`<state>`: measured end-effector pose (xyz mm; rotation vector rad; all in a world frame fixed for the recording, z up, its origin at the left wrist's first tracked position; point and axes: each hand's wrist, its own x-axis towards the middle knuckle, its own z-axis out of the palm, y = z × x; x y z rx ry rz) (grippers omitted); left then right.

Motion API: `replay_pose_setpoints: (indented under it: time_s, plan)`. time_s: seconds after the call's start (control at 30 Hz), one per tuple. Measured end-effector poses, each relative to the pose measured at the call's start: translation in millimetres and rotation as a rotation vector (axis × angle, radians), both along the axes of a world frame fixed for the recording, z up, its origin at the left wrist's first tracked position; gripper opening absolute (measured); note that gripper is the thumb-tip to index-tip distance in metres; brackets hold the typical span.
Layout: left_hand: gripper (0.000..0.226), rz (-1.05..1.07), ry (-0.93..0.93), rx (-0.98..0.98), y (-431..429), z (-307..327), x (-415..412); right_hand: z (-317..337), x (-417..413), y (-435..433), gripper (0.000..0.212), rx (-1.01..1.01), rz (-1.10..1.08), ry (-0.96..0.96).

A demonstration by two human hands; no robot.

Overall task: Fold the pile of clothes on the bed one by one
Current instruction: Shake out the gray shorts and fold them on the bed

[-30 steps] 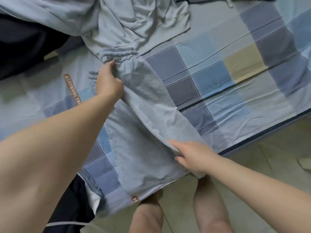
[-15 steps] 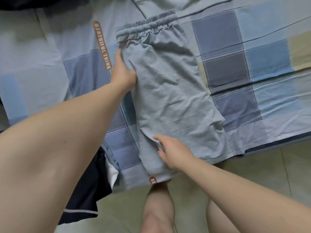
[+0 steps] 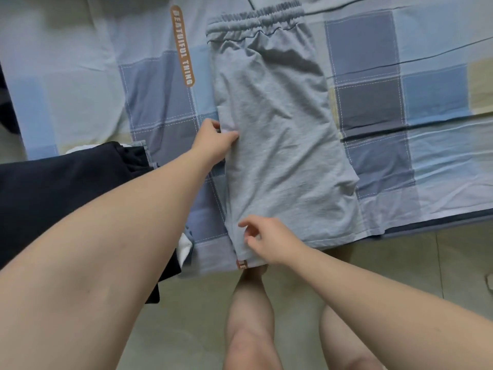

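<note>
With the grey shorts [image 3: 277, 145] flat on the bed [image 3: 440, 102], the left hand [image 3: 213, 142] pinching their left edge and the right hand [image 3: 269, 241] half-curled on the near hem, grip unclear, it is better to smooth that edge straight before folding.

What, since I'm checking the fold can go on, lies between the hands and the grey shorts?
Nothing visible does. The left hand pinches the shorts at their left edge, and the right hand is directly over their hem, though its grip is unclear.
</note>
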<state>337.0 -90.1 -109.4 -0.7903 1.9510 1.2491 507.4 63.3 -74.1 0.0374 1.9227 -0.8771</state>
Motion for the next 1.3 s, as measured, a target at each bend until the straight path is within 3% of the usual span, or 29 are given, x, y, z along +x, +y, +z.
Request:
replay_pose_setpoints:
  time_s: [0.13, 0.2, 0.27, 0.37, 0.67, 0.83, 0.97, 1.1, 1.2, 1.3]
  plan:
    - [0.041, -0.157, 0.03, -0.168, 10, -1, 57, -7, -13, 34, 0.038, 0.266, -0.069, 0.294]
    - [0.049, -0.15, 0.057, -0.249, 15, -1, 88, -11, -18, 50, 0.048, 0.352, 0.008, 0.227]
    - [0.056, -0.067, -0.015, -0.165, 19, 2, 118, -18, -20, 62, 0.055, 0.342, 0.161, 0.102]
    - [0.06, 0.011, -0.136, -0.025, 24, -1, 160, -29, -20, 71, 0.061, 0.332, 0.326, 0.083]
    - [0.027, 0.106, -0.11, -0.113, 26, -2, 227, -27, -11, 83, 0.066, 0.31, 0.436, 0.174]
    - [0.009, 0.024, -0.204, -0.373, 35, 8, 241, -22, -8, 88, 0.064, 0.247, 0.629, 0.088]
    - [0.031, 0.013, -0.223, -0.457, 56, 20, 226, -9, -22, 100, 0.06, 0.209, 0.504, 0.158]
    - [0.069, 0.013, -0.157, -0.5, 63, 31, 199, 3, -44, 122, 0.06, 0.318, 0.371, 0.242]
    - [0.085, -0.012, -0.093, -0.502, 59, 28, 167, 4, -62, 137, 0.064, 0.416, 0.305, 0.268]
    - [0.084, -0.265, 0.057, -0.59, 60, 26, 127, -3, -82, 147, 0.069, 0.523, 0.332, 0.324]
